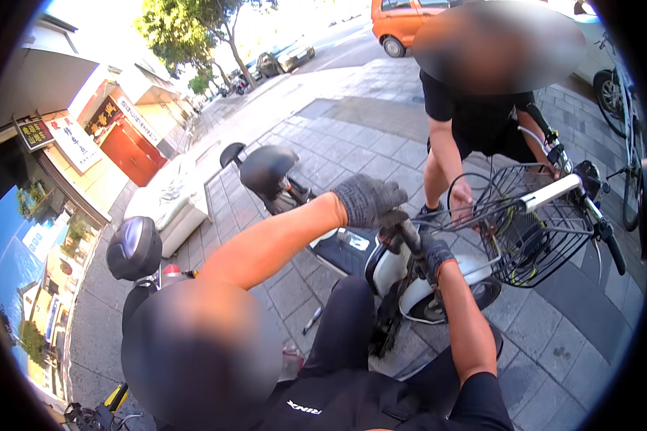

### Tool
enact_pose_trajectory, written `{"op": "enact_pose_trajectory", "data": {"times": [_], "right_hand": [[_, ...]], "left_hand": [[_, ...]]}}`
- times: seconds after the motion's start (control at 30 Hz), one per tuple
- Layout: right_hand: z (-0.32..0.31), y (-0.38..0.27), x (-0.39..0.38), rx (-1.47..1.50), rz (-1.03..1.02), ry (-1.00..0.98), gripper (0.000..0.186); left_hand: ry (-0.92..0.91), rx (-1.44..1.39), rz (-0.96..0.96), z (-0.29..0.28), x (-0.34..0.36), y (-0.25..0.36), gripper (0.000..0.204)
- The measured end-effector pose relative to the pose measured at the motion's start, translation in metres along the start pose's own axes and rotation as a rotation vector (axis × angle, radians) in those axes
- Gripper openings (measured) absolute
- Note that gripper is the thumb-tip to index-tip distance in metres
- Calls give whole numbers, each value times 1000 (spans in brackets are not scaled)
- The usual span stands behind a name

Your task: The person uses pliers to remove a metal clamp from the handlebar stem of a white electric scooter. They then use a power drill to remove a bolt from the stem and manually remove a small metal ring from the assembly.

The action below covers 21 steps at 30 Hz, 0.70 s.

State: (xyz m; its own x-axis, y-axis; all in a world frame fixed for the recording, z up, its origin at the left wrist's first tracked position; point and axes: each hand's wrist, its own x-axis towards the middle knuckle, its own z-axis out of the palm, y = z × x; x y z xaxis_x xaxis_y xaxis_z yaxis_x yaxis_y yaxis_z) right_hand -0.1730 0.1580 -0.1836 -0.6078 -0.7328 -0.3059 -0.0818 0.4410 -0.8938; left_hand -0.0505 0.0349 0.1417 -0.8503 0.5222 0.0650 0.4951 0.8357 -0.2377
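My left hand, in a dark grey knit glove, is closed above the front of a white electric scooter. Its curled fingers hide whatever they grip. Lower and to the right, my right hand, gloved alike, wraps round a short dark tube-like part by the scooter's steering column. Just right of my hands, a bundle of black cables runs toward a black wire basket and tilted handlebar. Across from me, a co-worker's bare hand is at the cables.
The scooter's footboard and dark seat extend to the left. A slim tool lies on the paving near my knee. A rounded black top box stands at left, near a covered couch. Bicycles line the right side.
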Motion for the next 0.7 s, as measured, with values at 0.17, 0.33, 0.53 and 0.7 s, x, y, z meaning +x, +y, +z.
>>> {"op": "enact_pose_trajectory", "data": {"times": [0.17,0.33,0.53,0.7], "right_hand": [[-1,28,3,-86,-141,63,45],[4,-43,-73,726,311,75,50],[-8,-45,-77,724,212,51,44],[-9,-61,-84,783,273,54,44]], "left_hand": [[-34,-6,-97,-1,13,3,32],[-168,-279,-792,16,11,26,55],[-166,-116,-661,-6,21,33,62],[102,1,-58,14,-2,-2,35]]}}
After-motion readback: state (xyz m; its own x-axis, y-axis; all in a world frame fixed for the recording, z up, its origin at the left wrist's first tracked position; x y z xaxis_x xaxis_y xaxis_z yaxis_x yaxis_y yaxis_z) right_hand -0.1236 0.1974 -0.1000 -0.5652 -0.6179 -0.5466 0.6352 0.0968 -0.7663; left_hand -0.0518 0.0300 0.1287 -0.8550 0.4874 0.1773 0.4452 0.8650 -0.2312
